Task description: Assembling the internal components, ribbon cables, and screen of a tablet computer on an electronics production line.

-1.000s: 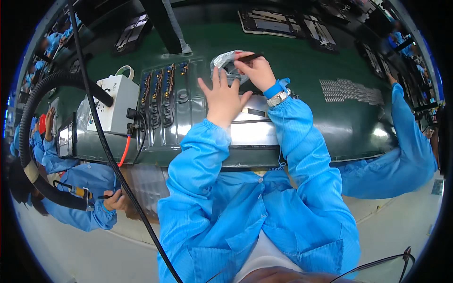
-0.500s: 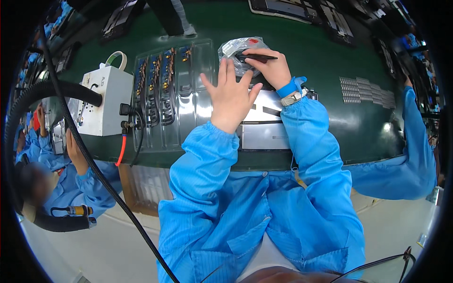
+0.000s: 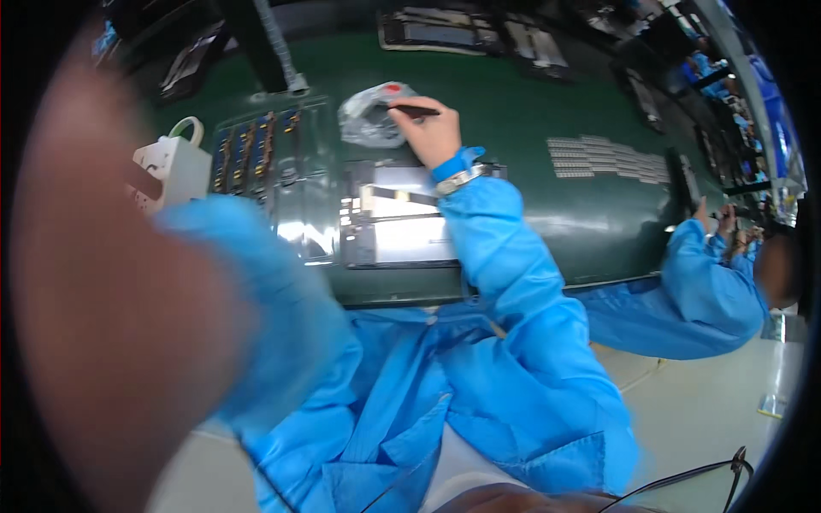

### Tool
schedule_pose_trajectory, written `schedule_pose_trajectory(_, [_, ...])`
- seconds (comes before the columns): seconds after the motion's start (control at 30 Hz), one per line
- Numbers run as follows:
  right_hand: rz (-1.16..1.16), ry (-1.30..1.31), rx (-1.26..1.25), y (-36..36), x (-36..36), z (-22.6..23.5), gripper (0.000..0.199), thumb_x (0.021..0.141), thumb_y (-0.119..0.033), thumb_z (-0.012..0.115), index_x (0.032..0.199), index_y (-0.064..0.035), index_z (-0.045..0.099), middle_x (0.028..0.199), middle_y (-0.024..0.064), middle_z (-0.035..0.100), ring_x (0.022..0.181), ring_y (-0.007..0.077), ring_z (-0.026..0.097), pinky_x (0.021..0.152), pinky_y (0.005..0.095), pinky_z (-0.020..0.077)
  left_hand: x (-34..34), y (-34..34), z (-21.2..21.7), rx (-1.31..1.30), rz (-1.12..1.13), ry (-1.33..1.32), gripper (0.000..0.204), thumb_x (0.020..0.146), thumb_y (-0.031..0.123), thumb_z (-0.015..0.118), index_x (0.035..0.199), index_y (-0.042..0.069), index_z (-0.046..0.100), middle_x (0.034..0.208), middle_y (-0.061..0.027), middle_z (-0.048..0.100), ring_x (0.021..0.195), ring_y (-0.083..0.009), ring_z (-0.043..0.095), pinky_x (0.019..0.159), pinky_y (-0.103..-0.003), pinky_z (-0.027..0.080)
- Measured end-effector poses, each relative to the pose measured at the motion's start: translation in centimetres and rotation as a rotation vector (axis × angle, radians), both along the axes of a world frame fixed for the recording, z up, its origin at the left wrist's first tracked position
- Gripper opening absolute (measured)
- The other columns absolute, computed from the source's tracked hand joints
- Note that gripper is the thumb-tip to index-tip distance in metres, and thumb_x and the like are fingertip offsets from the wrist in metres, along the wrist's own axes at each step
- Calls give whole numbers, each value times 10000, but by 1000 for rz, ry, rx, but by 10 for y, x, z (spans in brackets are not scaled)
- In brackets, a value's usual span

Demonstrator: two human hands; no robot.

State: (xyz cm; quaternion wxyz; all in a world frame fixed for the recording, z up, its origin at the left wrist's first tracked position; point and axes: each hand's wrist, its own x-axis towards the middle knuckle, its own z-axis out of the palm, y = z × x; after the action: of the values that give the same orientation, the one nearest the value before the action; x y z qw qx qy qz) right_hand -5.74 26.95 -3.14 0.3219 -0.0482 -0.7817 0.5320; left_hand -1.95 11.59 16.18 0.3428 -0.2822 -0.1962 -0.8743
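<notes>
My right hand [image 3: 434, 137] pinches slim black tweezers [image 3: 417, 111] at the right side of a crumpled clear plastic bag [image 3: 372, 120] with a red mark on it. What lies inside the bag is hard to make out. A blue band and a watch are on that wrist. My left hand [image 3: 128, 265] is raised close to the camera, a large blur along the left; its fingers cannot be made out. Below the bag, in front of me, lies a flat tablet-like device [image 3: 402, 244] with silvery panels.
Left of the device, a clear tray [image 3: 316, 128] holds rows of small circuit boards. A white box [image 3: 175, 171] stands beyond my raised arm. Small metallic pieces [image 3: 599, 158] lie in rows at right. More devices [image 3: 436, 32] line the far side; a co-worker [image 3: 710, 282] sits at right.
My left hand has left the bag and swung up toward the camera at left. The right hand stays at the bag with the tweezers. The view has shifted to the right.
</notes>
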Motion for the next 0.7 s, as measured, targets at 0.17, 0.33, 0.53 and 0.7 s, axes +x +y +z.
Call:
schedule_pose_trajectory(0.17, [50, 138, -40, -24, 26, 38, 128, 695, -48, 663, 823, -31, 662, 783, 102, 642, 690, 183, 632, 638, 253, 491, 44, 9, -1, 130, -118, 50, 367, 908, 216, 320, 1135, -26, 477, 1097, -136, 533, 970, -211, 528, 838, -302, 428])
schedule_pose_trajectory(0.33, [102, 189, 89, -31, 74, 77, 137, 694, -10, 658, 831, -20, 657, 802, 97, 646, 729, 200, 628, 657, 271, 501, 56, 5, -20, 205, -202, 181, 368, 908, 216, 323, 1142, -29, 467, 1089, -133, 537, 956, -211, 531, 822, -304, 431])
schedule_pose_trajectory(0.53, [384, -2, -292, -68, 112, 96, 133, 751, -15, 629, 882, 0, 642, 873, 84, 622, 856, 153, 575, 747, 262, 465, 70, -6, -25, 232, -248, 362, 370, 908, 216, 327, 1152, -31, 455, 1080, -131, 542, 940, -211, 534, 804, -306, 435])
schedule_pose_trajectory(0.7, [866, -389, -755, -205, 116, 45, 177, 780, -82, 628, 938, -3, 627, 869, 45, 625, 803, 103, 562, 730, 248, 455, 70, -36, -23, 165, -396, 537, 372, 908, 216, 330, 1159, -34, 445, 1072, -128, 546, 926, -210, 536, 788, -309, 438])
